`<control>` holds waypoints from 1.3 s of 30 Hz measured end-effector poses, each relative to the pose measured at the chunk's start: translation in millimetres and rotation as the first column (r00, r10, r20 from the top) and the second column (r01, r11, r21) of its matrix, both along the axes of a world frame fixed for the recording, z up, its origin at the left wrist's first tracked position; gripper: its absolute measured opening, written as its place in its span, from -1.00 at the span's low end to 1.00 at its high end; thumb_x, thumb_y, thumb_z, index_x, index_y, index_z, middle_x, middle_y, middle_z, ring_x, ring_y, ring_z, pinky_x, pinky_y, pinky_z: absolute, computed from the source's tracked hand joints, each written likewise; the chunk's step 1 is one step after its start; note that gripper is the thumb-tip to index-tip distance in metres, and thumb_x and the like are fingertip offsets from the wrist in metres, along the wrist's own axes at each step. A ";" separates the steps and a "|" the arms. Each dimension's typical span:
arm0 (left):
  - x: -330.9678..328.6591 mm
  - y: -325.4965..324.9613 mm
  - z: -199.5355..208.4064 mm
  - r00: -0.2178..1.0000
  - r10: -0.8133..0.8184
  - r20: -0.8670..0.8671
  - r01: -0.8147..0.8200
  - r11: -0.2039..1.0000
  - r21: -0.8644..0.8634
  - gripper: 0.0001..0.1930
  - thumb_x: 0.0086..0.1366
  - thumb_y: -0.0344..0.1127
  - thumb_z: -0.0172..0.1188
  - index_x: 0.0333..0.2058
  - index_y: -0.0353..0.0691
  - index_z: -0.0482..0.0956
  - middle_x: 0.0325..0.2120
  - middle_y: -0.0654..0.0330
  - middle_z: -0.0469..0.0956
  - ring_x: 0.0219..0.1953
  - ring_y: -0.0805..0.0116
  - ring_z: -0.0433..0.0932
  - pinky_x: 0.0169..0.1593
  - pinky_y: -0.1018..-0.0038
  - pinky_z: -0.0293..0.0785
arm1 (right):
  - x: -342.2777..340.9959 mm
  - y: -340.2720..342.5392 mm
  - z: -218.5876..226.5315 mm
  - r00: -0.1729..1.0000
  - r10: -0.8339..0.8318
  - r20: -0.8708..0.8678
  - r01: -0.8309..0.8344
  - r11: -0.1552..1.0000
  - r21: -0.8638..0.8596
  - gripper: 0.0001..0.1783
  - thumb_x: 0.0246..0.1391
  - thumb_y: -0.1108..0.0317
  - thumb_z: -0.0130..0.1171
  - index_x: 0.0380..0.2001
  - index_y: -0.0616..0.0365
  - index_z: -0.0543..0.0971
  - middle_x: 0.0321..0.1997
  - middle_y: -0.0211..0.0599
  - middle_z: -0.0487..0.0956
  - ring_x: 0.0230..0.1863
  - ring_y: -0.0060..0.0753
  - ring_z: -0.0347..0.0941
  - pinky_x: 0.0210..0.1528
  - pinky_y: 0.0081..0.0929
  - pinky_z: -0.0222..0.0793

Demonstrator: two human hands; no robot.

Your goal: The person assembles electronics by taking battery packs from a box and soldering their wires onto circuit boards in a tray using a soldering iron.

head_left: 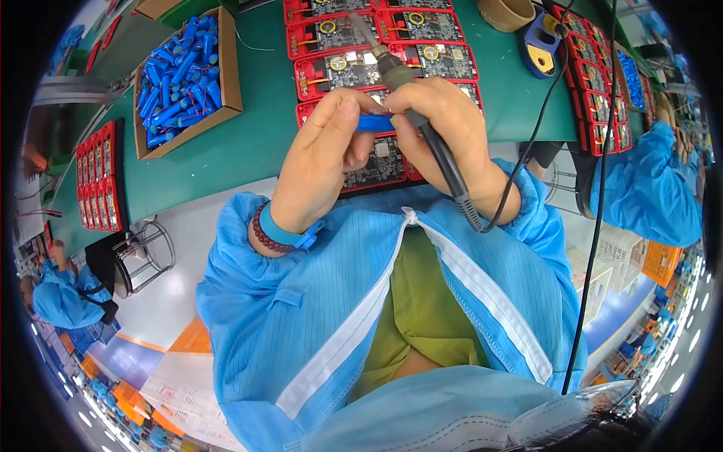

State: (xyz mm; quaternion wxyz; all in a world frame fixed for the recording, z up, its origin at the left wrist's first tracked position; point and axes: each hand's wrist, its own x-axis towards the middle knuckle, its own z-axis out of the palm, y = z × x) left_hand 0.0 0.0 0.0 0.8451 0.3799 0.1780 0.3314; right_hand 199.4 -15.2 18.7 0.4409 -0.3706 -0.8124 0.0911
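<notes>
Between my two hands, above the near end of a red tray of circuit boards (343, 71), is a blue cylindrical battery (375, 123). My left hand (320, 151) pinches its left end with the fingers closed. A soldering iron (395, 73) rests in my right hand (448, 124), its metal tip pointing up and away to the left and its cord trailing down past the wrist. The right thumb and fingertips also meet the right end of the battery. My hands partly hide the nearest boards.
At the left, a cardboard box (236, 75) holds many blue batteries. A soldering iron stand with yellow sponge (541, 59) and a tape roll (506, 11) sit at the far right. More red board trays (99, 177) lie on the green table (203, 162). A co-worker's blue sleeve (640, 188) shows at right.
</notes>
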 end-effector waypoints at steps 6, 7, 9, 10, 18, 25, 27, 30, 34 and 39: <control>11.7 -7.3 13.8 0.754 0.369 -0.544 -0.118 0.890 0.441 -0.77 0.36 -0.28 -0.05 -0.14 -0.31 0.45 -0.38 0.21 0.46 -0.29 0.41 0.46 -0.22 0.52 0.38 | -3.1 -12.4 2.5 0.890 -0.162 -0.427 0.032 0.954 -0.297 -0.63 -0.13 0.66 0.16 -0.20 0.13 0.42 -0.35 -0.26 0.50 -0.37 -0.39 0.51 -0.39 -0.52 0.42; 13.8 -5.1 16.4 0.707 0.555 -0.438 -0.110 0.698 0.708 -0.79 0.33 -0.33 -0.03 -0.17 -0.33 0.46 -0.36 0.17 0.47 -0.29 0.37 0.47 -0.21 0.51 0.39 | -5.4 -14.1 4.8 0.890 -0.165 -0.426 0.035 0.954 -0.297 -0.63 -0.13 0.66 0.16 -0.20 0.13 0.42 -0.35 -0.26 0.50 -0.37 -0.39 0.51 -0.39 -0.52 0.42; 20.5 -5.6 21.2 0.662 0.697 -0.276 -0.081 0.432 0.898 -0.81 0.30 -0.38 -0.01 -0.19 -0.35 0.46 -0.35 0.13 0.48 -0.29 0.33 0.48 -0.19 0.50 0.39 | -9.2 -16.2 7.7 0.806 -0.135 -0.576 -0.152 0.894 -0.422 -0.63 -0.11 0.64 0.16 -0.18 0.14 0.42 -0.33 -0.28 0.49 -0.36 -0.48 0.50 -0.37 -0.58 0.41; 25.9 -8.2 23.7 0.709 0.644 -0.289 -0.082 0.481 0.873 -0.81 0.27 -0.40 0.01 -0.18 -0.33 0.46 -0.34 0.11 0.49 -0.30 0.29 0.48 -0.21 0.48 0.40 | -8.3 -15.4 7.0 0.806 -0.134 -0.576 -0.154 0.893 -0.423 -0.63 -0.11 0.64 0.16 -0.18 0.14 0.42 -0.33 -0.28 0.49 -0.36 -0.48 0.50 -0.37 -0.58 0.41; 38.2 -11.9 21.3 0.840 0.402 -0.364 -0.166 0.830 0.533 -0.90 0.22 -0.46 0.09 -0.29 -0.31 0.41 -0.49 0.25 0.46 -0.48 0.60 0.38 -0.43 0.60 0.33 | -2.9 -15.1 9.7 0.758 -0.139 -0.637 -0.222 0.863 -0.453 -0.66 0.01 0.62 0.10 -0.12 0.14 0.39 -0.32 -0.41 0.40 -0.42 -0.75 0.35 -0.41 -0.75 0.31; 42.2 -12.6 28.7 0.693 0.569 -0.443 -0.134 0.705 0.697 -0.90 0.18 -0.51 0.09 -0.30 -0.29 0.42 -0.51 0.13 0.48 -0.51 0.37 0.46 -0.42 0.48 0.37 | -3.0 -12.9 10.3 0.762 -0.172 -0.625 -0.219 0.840 -0.497 -0.64 0.01 0.62 0.10 -0.09 0.14 0.36 -0.34 -0.44 0.40 -0.42 -0.80 0.32 -0.41 -0.79 0.29; 44.9 -10.1 22.1 0.556 0.790 -0.258 -0.111 0.379 0.919 -0.88 0.13 -0.52 0.11 -0.32 -0.28 0.43 -0.49 0.05 0.49 -0.48 0.12 0.49 -0.39 0.35 0.40 | -5.7 -13.4 8.6 0.750 -0.190 -0.633 -0.226 0.827 -0.515 -0.63 0.01 0.62 0.11 -0.09 0.14 0.36 -0.35 -0.45 0.40 -0.41 -0.81 0.32 -0.41 -0.80 0.29; 51.1 -10.0 21.7 0.469 0.876 -0.113 -0.052 0.155 0.987 -0.87 0.09 -0.51 0.14 -0.34 -0.28 0.44 -0.48 0.03 0.50 -0.44 0.00 0.48 -0.37 0.25 0.42 | -10.1 -11.7 1.9 0.657 -0.235 -0.717 -0.223 0.847 -0.482 -0.65 -0.05 0.65 0.13 -0.16 0.14 0.41 -0.38 -0.39 0.42 -0.45 -0.69 0.36 -0.44 -0.73 0.29; 45.4 -9.3 20.0 0.475 0.864 -0.164 0.078 0.145 0.986 -0.87 0.08 -0.51 0.15 -0.35 -0.28 0.45 -0.49 0.01 0.49 -0.43 -0.01 0.47 -0.35 0.23 0.42 | -4.3 -4.1 2.1 0.951 -0.035 -0.306 0.042 0.999 0.018 -0.66 -0.20 0.69 0.18 -0.29 0.13 0.47 -0.45 -0.24 0.44 -0.47 -0.24 0.40 -0.44 -0.47 0.32; 36.3 -10.0 21.1 0.712 0.568 -0.413 -0.281 0.770 0.573 -0.96 0.20 -0.49 0.10 -0.36 -0.29 0.43 -0.59 0.25 0.42 -0.56 0.51 0.40 -0.46 0.53 0.35 | 13.1 0.2 8.9 0.913 -0.123 -0.388 0.051 0.980 -0.191 -0.64 -0.15 0.62 0.24 -0.22 0.11 0.46 -0.35 -0.36 0.49 -0.38 -0.49 0.44 -0.36 -0.60 0.36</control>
